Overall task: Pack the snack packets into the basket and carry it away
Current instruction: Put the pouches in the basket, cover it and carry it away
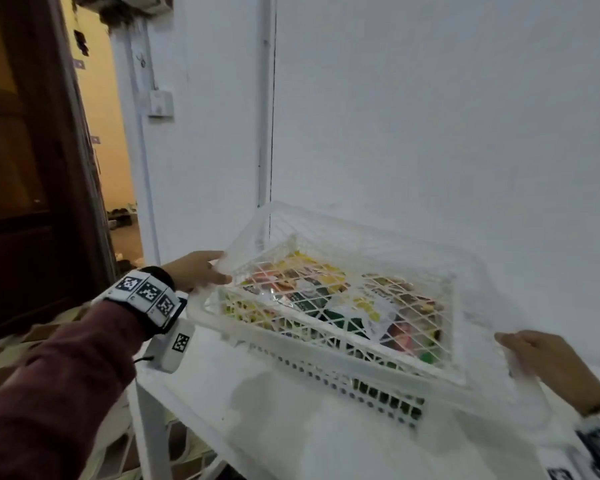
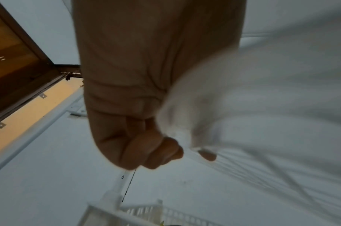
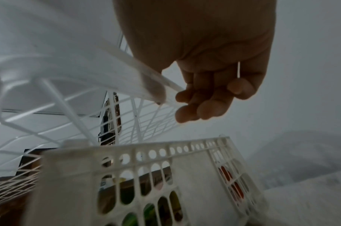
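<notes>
The colourful snack packets already lie inside the white plastic basket with holes in its sides, which sits on the white table by the wall, so the packing looks done. A white see-through lattice cover is held over it; the left hand has its fingers curled tight on one edge; the right hand hooks bent fingers on the other. I think carrying the basket away is still to do.

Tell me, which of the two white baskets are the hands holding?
The diamond-lattice basket on top; the left hand and right hand grip its rim. The round-holed basket below rests on the table.
</notes>
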{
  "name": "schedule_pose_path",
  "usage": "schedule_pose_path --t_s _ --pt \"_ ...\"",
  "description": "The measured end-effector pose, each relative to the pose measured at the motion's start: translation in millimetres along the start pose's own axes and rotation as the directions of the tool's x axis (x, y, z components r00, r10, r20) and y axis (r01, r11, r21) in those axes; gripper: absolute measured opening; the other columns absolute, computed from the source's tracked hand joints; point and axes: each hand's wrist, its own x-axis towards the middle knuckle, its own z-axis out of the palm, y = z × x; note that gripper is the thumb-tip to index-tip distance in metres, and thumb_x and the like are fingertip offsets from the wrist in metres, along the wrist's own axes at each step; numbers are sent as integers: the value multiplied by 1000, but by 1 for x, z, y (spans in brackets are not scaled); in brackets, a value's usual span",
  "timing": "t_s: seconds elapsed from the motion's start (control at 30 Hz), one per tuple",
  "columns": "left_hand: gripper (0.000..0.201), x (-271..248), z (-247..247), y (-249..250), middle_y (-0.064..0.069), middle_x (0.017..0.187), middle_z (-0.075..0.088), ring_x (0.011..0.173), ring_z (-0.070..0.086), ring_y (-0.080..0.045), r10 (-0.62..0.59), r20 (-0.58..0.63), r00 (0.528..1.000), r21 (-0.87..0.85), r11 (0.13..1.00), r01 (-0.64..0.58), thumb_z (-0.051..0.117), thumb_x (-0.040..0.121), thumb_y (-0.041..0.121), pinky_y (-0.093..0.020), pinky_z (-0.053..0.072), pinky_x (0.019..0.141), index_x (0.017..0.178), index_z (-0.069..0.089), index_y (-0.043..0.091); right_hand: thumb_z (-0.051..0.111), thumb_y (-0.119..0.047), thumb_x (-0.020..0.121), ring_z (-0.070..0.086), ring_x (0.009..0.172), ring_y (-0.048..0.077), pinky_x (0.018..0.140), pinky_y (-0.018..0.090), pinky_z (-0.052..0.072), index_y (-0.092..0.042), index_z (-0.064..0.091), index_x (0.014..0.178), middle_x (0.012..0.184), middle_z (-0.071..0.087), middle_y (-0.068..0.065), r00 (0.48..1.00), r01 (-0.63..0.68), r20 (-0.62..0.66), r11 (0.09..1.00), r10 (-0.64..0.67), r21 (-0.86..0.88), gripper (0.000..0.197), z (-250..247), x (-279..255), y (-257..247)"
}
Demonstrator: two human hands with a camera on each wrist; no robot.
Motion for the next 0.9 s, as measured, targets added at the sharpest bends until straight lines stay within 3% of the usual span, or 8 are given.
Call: schedule_pose_path --t_s 0.07,0.13,0.23,0.3,0.43,0.7,0.83,0.9 --pt "46 21 -7 7 -6 83 62 62 58 -8 30 27 999 104 994 -32 63 86 16 -8 42 44 130 49 10 32 -102 29 52 51 27 53 31 37 -2 45 53 57 51 27 1000 8 -17 999 -9 -48 104 4 12 -8" --pt "44 38 -13 12 -13 105 66 80 60 -14 37 46 998 206 978 -45 62 87 22 -10 42 54 126 54 5 36 -97 43 55 54 31 57 36 38 10 49 61 65 57 29 1000 16 8 996 -16 -87 110 9 18 -19" --pt "46 61 -19 17 -15 130 55 112 53 -22 34 50 998 296 954 -48 58 90 24 -22 40 82 130 51 3 55 -49 84 59 66 40 59 34 36 17 54 72 75 59 33 1000 0 18 988 2 -154 67 19 24 -37" --pt "53 74 -19 18 -13 141 44 129 42 -23 12 67 998 319 947 -33 58 90 26 -24 31 101 136 43 3 56 -34 88 56 60 36 57 33 32 13 49 63 64 55 30 999 -22 19 980 27 -198 54 23 29 -42" --pt "57 100 -19 10 -11 145 39 133 37 -23 9 105 994 362 931 -46 56 90 30 -27 25 109 139 39 5 57 -33 88 42 45 22 53 30 28 -9 34 53 47 38 6 1000 -19 -5 960 18 -279 48 29 32 -53" --pt "56 132 -16 -7 -9 135 49 123 47 -22 39 205 978 445 886 -129 59 88 34 -28 34 102 135 41 10 57 -38 87 52 47 25 54 31 37 -8 44 53 46 49 7 991 -133 -26 926 132 -353 47 45 31 -55" --pt "59 143 -14 -19 -7 129 52 105 52 -20 7 283 959 437 889 -136 61 86 37 -24 45 70 135 37 14 55 -37 88 52 47 24 51 27 36 -5 45 56 49 50 10 977 -194 18 916 214 -352 47 51 24 -57" --pt "60 147 -17 -21 -5 124 55 98 55 -19 -15 318 948 417 900 -126 60 86 41 -23 45 66 135 35 17 55 -37 89 54 50 26 52 27 37 -3 48 57 52 53 13 963 -247 18 909 269 -337 47 51 25 -58"
